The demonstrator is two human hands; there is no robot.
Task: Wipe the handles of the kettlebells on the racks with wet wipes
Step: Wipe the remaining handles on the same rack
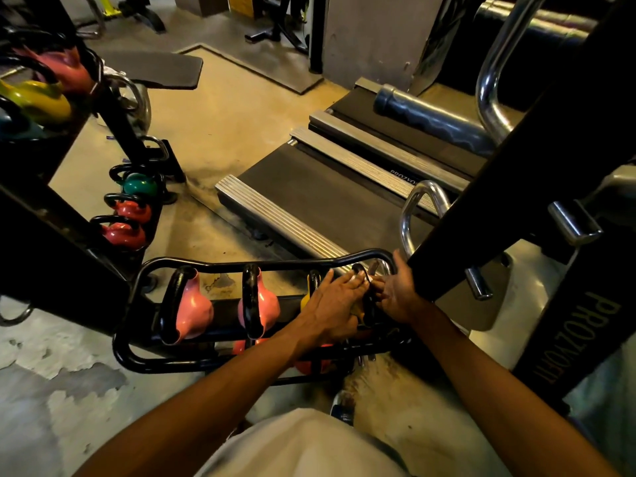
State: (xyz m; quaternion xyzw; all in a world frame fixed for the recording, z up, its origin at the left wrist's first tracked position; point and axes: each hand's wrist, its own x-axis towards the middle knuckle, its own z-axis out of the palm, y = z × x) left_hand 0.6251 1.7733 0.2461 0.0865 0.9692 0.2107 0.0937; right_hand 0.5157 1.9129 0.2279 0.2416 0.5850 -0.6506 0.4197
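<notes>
A low black rack holds several kettlebells: two pink ones, a yellow one, and another at the right end that my hands mostly hide. My left hand lies over that last kettlebell's black handle, its fingertips holding a white wet wipe against it. My right hand is right beside it. Its fingers curl onto the same handle and its thumb points up by the rack's end rail.
A black machine upright with chrome pegs leans over the rack's right end, close to my right hand. Treadmill decks lie behind the rack. A second rack on the left holds green, red, yellow and pink kettlebells. The floor is bare concrete.
</notes>
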